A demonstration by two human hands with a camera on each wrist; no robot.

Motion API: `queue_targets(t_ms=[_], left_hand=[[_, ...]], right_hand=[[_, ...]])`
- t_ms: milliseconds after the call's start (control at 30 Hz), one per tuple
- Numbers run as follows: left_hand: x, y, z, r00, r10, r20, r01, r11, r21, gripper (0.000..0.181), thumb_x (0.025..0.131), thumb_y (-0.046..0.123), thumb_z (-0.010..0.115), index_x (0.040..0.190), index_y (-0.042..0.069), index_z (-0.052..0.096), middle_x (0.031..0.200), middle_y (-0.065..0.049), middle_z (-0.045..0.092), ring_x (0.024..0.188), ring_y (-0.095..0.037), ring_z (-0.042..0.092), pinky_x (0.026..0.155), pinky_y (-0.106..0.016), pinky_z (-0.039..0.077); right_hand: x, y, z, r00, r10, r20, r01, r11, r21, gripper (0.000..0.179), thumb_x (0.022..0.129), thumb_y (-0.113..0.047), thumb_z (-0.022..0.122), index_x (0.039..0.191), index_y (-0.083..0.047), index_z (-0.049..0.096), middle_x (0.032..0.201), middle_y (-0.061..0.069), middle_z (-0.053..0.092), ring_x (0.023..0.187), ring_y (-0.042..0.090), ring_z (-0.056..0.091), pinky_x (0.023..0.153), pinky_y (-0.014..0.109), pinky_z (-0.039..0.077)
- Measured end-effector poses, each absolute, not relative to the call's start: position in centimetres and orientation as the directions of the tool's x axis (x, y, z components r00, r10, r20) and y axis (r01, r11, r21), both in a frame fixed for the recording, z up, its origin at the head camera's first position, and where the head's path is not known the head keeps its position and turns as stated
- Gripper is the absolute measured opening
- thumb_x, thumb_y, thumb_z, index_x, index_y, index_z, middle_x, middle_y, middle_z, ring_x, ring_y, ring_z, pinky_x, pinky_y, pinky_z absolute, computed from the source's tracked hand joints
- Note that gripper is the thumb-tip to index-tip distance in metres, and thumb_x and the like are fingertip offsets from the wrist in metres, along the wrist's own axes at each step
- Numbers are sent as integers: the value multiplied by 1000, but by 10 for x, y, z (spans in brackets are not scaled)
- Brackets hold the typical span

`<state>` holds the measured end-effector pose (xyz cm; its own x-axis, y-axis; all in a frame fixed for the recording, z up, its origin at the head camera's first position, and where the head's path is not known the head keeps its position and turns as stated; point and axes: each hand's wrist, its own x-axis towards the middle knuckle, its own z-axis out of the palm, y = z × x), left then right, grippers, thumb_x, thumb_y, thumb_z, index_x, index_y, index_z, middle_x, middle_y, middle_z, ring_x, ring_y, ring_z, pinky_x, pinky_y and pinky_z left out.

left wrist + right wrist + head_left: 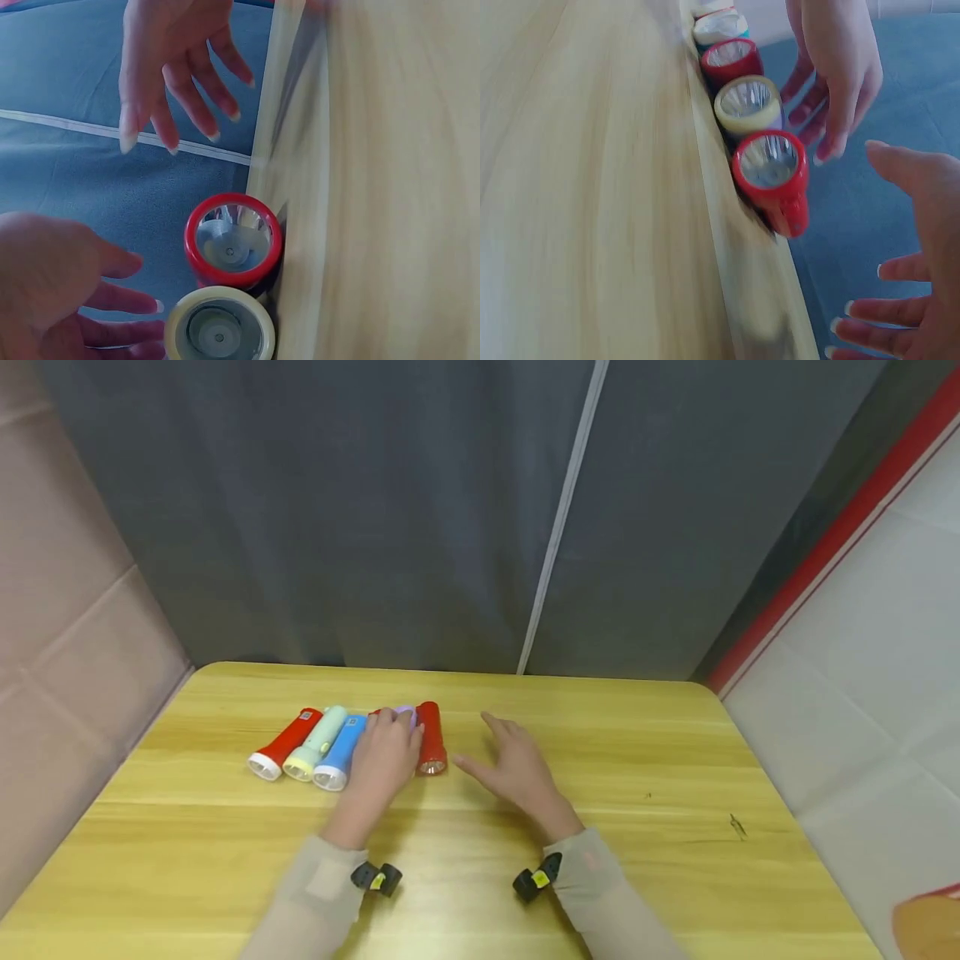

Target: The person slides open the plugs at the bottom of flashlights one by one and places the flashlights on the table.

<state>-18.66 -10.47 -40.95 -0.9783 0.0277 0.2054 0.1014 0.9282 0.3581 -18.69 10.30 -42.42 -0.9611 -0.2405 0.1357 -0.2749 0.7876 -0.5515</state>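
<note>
A row of flashlights lies side by side on the table. From the left come a red flashlight with a white head [288, 739], a mint green one [324, 739] and a blue one [343, 747]. My left hand [384, 752] is over the row's right part, its fingers relaxed beside a purple flashlight [406, 709] with a cream rim [748, 105]. That hand partly hides the purple flashlight and another red flashlight [730, 61]. At the right end lies an all-red flashlight [431, 739]. To its right, apart from it, my right hand [517, 768] hovers with spread fingers, holding nothing.
The wooden table [637, 760] has its far edge close behind the flashlights, against a dark grey curtain [337, 527]. Pale walls stand at left and right. A small dark mark [738, 827] shows on the table at right.
</note>
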Motion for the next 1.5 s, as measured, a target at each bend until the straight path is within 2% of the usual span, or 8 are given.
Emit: queue_targets(t_ms=[200,400,633,733,933,1033,1167,1500], left_hand=[[-193,-103,-408,-980,31,197,103,925,366,38,98,29,65,122,-2,67,111,-22,67,100,-38,62,90,-50,56],[-202,-98,-404,-987,-47,154,25,899,437,39,99,35,63,110,-1,70,95,-19,68,84,-33,63,77,-46,60],[-210,-92,-403,-990,-116,84,-58,862,503,39,99,39,62,107,2,70,95,-16,71,79,-30,63,75,-45,60],[-213,-90,-402,-988,-128,90,-68,870,488,39,99,39,61,105,2,70,94,-16,71,78,-31,63,71,-44,58],[-216,-87,-398,-988,-144,49,-106,884,454,39,97,39,65,102,1,67,90,-16,68,74,-29,61,66,-40,56],[-217,-87,-398,-989,-144,40,-111,889,445,38,95,39,67,102,1,67,90,-16,69,74,-29,61,65,-40,56],[-218,-86,-402,-990,-139,35,-110,897,429,36,95,37,67,98,1,68,87,-15,69,71,-29,61,62,-40,55],[-222,-85,-403,-989,-143,44,-117,920,375,35,95,37,67,90,2,68,78,-13,66,65,-27,59,54,-35,50]], right_hand=[[-189,82,-427,-963,-225,144,-266,740,-617,80,87,-62,68,145,-9,54,142,13,62,122,33,63,103,50,54],[-191,67,-429,-962,-240,131,-267,718,-642,76,89,-58,69,141,-5,56,134,14,66,99,27,67,95,46,58],[-194,52,-438,-970,-232,76,-224,719,-659,71,89,-50,70,140,-2,57,134,17,66,122,34,64,103,48,54],[-196,48,-441,-970,-232,69,-219,724,-653,66,90,-44,69,139,-2,57,132,17,67,122,33,64,103,47,54],[-197,43,-442,-972,-222,76,-216,714,-667,69,87,-49,71,136,-2,59,125,16,69,112,30,66,95,44,57],[-197,40,-444,-971,-222,88,-223,706,-672,63,85,-50,72,126,-4,64,106,11,71,91,23,65,76,35,57],[-197,36,-447,-973,-209,94,-216,703,-677,48,82,-49,73,106,-8,67,83,3,61,71,16,53,57,26,43],[-199,28,-449,-979,-166,117,-201,718,-666,30,83,-41,72,75,-14,61,69,-3,55,60,12,49,51,24,39]])
